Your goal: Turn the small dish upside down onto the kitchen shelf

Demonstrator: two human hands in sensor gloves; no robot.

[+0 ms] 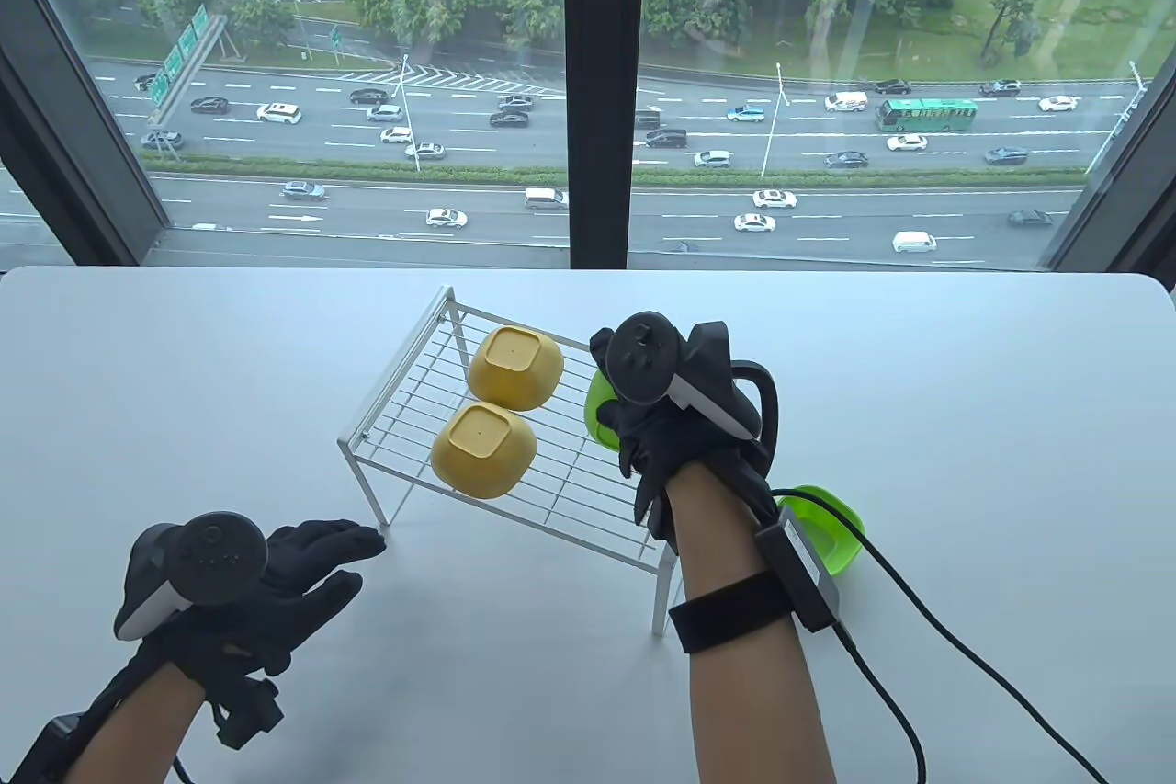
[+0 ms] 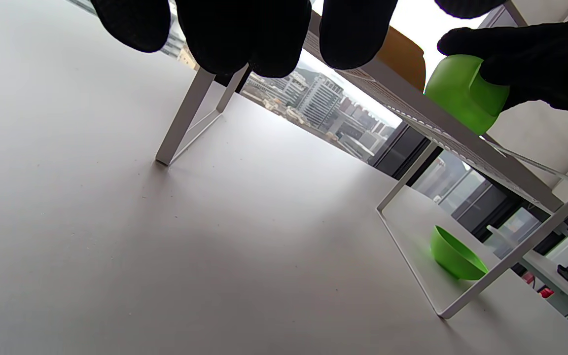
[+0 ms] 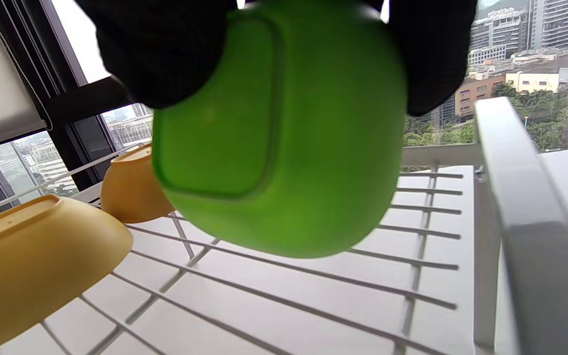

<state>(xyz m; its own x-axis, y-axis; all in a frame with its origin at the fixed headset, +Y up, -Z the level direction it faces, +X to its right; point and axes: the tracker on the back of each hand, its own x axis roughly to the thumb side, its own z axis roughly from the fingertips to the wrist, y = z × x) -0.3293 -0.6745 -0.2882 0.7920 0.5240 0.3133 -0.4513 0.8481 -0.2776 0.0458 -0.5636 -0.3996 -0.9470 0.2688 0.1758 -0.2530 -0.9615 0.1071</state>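
Green dish (image 3: 284,133) gripped by right hand (image 1: 661,426), above shelf (image 1: 514,490)

Green dish (image 3: 284,128) gripped over white shelf (image 3: 412,276), two yellow dishes (image 3: 32,256)

We see a bright green small dish (image 1: 602,409) under the black glove of the right hand (image 1: 671,426), and a second green dish (image 1: 827,536) at lower right. Two mustard-yellow dishes (image 1: 514,368) (image 1: 484,449) sit on the white wire-grid kitchen shelf (image 1: 404,426). The tabletop (image 1: 965,416) is plain white; the left hand (image 1: 276,582) wears black too
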